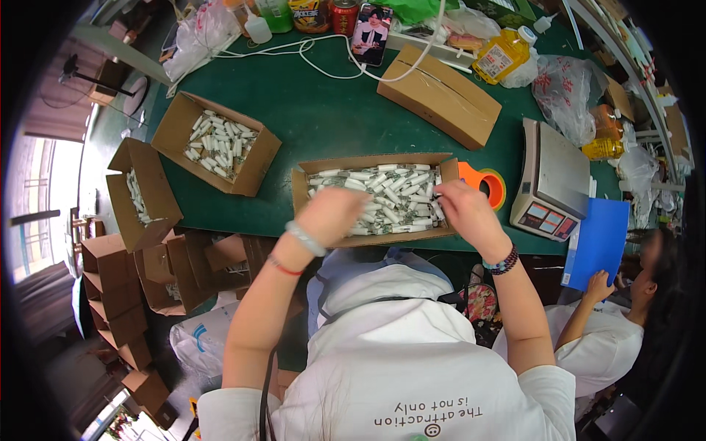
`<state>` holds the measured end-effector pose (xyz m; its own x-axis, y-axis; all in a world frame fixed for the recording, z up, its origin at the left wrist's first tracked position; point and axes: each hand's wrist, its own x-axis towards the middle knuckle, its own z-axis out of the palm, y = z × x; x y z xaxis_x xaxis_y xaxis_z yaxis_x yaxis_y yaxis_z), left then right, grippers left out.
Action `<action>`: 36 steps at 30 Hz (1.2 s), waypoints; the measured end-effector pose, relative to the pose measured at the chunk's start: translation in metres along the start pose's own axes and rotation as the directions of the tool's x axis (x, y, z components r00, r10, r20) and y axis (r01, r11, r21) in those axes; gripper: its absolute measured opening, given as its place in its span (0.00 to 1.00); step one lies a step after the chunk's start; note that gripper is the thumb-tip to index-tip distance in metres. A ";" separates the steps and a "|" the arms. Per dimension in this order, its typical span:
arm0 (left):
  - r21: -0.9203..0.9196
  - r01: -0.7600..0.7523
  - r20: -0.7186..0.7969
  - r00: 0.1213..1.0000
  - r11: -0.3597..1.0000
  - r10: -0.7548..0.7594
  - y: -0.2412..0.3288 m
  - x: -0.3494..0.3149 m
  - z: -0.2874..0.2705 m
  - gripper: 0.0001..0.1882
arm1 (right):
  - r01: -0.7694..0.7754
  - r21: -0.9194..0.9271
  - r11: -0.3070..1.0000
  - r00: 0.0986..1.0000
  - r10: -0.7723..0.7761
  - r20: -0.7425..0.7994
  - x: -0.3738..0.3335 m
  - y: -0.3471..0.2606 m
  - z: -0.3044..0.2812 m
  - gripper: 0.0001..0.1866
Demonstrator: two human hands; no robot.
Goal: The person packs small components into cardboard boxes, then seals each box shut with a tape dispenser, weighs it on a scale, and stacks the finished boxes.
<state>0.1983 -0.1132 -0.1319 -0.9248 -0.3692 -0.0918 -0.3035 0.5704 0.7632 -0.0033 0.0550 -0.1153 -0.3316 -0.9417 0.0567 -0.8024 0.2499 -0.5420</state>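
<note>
In front of me on the green table stands an open cardboard box (pixel 375 239), filled with a jumble of small white tube-shaped pieces (pixel 393 195) with clear or metallic ends. My left hand (pixel 334 214) is over the left part of this box, smeared by motion, its fingers not clear. At the box's right end is my right hand (pixel 468 213), thumb and fingers drawn together among the pieces. Whatever lies between those fingertips is too small to make out.
Left are two more open boxes (pixel 254 165) (pixel 151 234) holding white pieces. A closed carton (pixel 441 99), an orange tape roll (pixel 494 187) and a weighing scale (pixel 548 184) sit to the right. A phone (pixel 370 35) with a cable lies behind. Another person holds a blue folder (pixel 599 239).
</note>
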 end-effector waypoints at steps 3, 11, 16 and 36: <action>0.408 0.165 -0.054 0.986 0.898 -0.157 -0.014 -0.010 -0.018 0.08 | 0.149 0.005 0.989 0.958 -0.145 0.245 0.007 -0.007 0.029 0.06; 0.577 0.170 0.175 0.930 0.799 -0.325 -0.068 0.021 0.007 0.05 | 0.190 -0.093 0.977 0.886 -0.129 0.445 0.019 0.021 0.065 0.05; 0.415 0.124 0.304 0.915 0.901 -0.265 -0.069 0.014 0.008 0.06 | 0.262 0.066 0.963 0.939 -0.270 0.211 0.037 -0.025 0.076 0.04; 0.699 0.140 0.069 0.963 0.702 -0.260 -0.025 -0.003 0.009 0.06 | 0.146 -0.082 0.986 0.947 -0.115 0.301 0.027 0.009 0.041 0.07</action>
<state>0.2065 -0.1203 -0.1564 -0.8274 -0.4534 -0.3314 -0.5023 0.8613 0.0759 0.0009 0.0229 -0.1537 -0.0725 -0.9880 -0.1364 -0.8800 0.1277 -0.4574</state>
